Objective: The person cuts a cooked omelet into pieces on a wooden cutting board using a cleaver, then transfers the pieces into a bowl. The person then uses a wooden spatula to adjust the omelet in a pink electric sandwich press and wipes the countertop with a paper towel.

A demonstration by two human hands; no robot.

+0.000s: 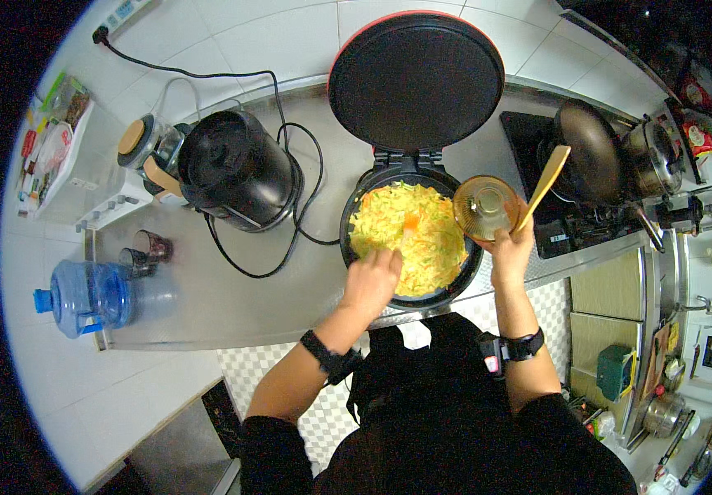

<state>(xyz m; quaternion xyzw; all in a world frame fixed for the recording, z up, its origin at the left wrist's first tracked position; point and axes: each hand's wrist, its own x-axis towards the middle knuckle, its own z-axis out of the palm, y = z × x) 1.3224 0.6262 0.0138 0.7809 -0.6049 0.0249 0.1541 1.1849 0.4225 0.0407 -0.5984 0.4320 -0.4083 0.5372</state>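
A round, yellow shredded-vegetable pancake (424, 253) lies in the black pan of an electric griddle (471, 272). The griddle's round lid (418, 80), black inside with a red rim, stands raised at the back. My left hand (376, 278) is over the pancake's near left part, fingers bunched and pointing down; whether they pinch anything is hidden. A small bright orange patch (413, 221) shows near the pancake's middle. At the pan's right edge, my right hand (509, 247) holds an amber glass bowl (480, 198) together with a light wooden utensil (548, 179), its end sticking up to the right.
A black cylindrical appliance (238, 167) and its looping cord (275, 272) are on the left of the steel counter (257, 309). Beyond are two small cups (152, 246) and a blue water jug (93, 297). On the right, a cooktop (523, 142) carries a dark wok (588, 154).
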